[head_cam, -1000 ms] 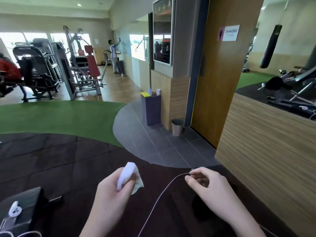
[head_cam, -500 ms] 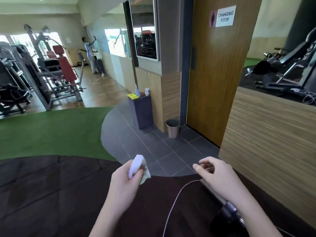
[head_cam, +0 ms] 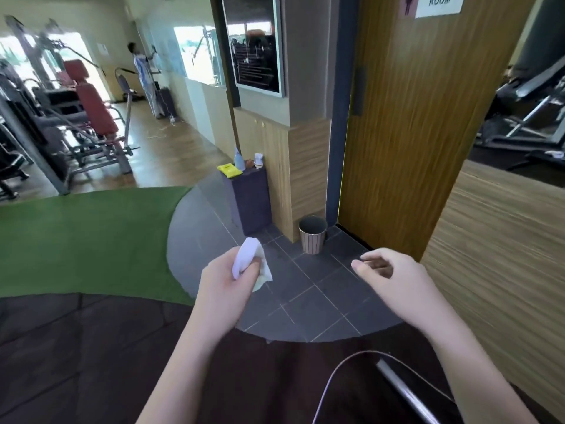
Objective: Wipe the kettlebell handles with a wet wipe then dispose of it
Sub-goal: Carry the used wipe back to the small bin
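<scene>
My left hand (head_cam: 224, 278) has its grip closed round the crumpled white wet wipe (head_cam: 249, 264), the wad sticking up above thumb and forefinger, a loose corner hanging down on the right. My right hand (head_cam: 389, 275) is held out beside it, well apart, fingers loosely curled, grip released, nothing in it. Both hands hang over the grey tiled floor (head_cam: 315, 289). Ahead, a small striped waste bin (head_cam: 312, 239) stands on the tiles at the foot of the wood-panelled wall, just beside the door frame of the wooden door (head_cam: 406, 117). Left of the bin a dark pedestal (head_cam: 250, 203) carries a yellow pack (head_cam: 228, 170) and a spray bottle (head_cam: 239, 159). A thin white cable (head_cam: 328, 384) loops across the dark mat at bottom right. I see no kettlebell in view.
</scene>
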{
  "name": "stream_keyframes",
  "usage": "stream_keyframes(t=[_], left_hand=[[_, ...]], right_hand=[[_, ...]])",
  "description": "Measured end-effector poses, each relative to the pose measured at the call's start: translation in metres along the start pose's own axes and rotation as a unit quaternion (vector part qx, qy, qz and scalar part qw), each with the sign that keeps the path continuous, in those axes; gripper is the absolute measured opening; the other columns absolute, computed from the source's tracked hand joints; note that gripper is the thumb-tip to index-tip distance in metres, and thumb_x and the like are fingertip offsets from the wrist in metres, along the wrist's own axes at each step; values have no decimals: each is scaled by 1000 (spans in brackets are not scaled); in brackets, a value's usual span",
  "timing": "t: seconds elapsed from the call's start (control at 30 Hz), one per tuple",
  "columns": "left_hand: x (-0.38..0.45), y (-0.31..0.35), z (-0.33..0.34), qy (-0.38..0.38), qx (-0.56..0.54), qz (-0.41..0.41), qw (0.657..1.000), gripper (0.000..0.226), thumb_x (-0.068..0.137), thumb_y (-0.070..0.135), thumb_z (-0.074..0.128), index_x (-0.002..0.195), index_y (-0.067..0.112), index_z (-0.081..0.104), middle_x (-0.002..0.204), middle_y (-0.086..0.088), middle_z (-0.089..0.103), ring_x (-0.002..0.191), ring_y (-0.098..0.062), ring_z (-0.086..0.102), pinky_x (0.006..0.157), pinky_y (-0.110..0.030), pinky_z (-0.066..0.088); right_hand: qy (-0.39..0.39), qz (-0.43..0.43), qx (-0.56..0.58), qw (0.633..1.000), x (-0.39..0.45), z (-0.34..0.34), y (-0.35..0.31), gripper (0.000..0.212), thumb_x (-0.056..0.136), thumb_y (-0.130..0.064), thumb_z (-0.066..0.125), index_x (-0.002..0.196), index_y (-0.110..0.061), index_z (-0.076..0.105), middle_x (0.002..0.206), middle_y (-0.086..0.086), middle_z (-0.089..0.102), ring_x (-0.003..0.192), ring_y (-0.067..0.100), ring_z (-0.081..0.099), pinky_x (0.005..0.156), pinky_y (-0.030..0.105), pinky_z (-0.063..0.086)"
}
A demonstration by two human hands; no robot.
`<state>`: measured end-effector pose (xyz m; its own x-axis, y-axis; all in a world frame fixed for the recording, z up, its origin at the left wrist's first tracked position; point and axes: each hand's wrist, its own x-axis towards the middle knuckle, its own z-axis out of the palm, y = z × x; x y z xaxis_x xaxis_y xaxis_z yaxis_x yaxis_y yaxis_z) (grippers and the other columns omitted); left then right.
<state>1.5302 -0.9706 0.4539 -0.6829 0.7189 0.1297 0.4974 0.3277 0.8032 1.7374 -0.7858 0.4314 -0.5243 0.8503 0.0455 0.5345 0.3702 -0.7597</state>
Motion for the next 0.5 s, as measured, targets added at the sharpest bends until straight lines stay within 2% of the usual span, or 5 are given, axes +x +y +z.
stream_keyframes(t=[0.13, 0.2, 0.27, 0.33, 0.5], left_hand=[[90, 3, 17, -6, 15, 15, 1000, 27, 91, 11, 46, 69, 7, 61, 77, -7, 71, 76, -32, 64, 68, -47, 53], [133, 2, 22, -19, 13, 20, 1000, 25, 89, 10, 45, 69, 4, 58, 75, -9, 69, 76, -35, 61, 64, -43, 48], [179, -3, 30, -33, 3, 26, 999, 26, 89, 9, 45, 65, 8, 55, 72, -10, 66, 65, -26, 54, 62, -36, 44], [226, -9, 39, -46, -3, 29, 999, 27, 89, 10, 44, 65, 11, 55, 71, -7, 67, 65, -17, 53, 62, -33, 44], [370, -33, 74, -71, -7, 50, 996, 25, 91, 13, 44, 69, 10, 57, 74, -7, 68, 70, -25, 62, 67, -38, 52]], right_hand=[[2, -6, -26, 1000, 85, 9, -2, 34, 96, -49, 67, 118, -24, 72, 110, -7, 74, 100, 10, 68, 68, 14, 45], [6, 6, -22, 1000, 125, 12, -6, 34, 96, -48, 68, 119, -22, 72, 110, -5, 74, 99, 11, 67, 66, 14, 44], [10, 19, -21, 1000, 169, 17, -10, 34, 97, -48, 67, 119, -23, 71, 112, -5, 73, 100, 11, 67, 65, 13, 42], [16, 26, -27, 999, 212, 26, -10, 34, 97, -48, 66, 120, -24, 70, 113, -6, 72, 99, 10, 66, 64, 12, 42], [53, 63, -20, 996, 332, 62, -10, 34, 97, -51, 65, 122, -28, 68, 115, -9, 70, 98, 6, 64, 65, 11, 44]])
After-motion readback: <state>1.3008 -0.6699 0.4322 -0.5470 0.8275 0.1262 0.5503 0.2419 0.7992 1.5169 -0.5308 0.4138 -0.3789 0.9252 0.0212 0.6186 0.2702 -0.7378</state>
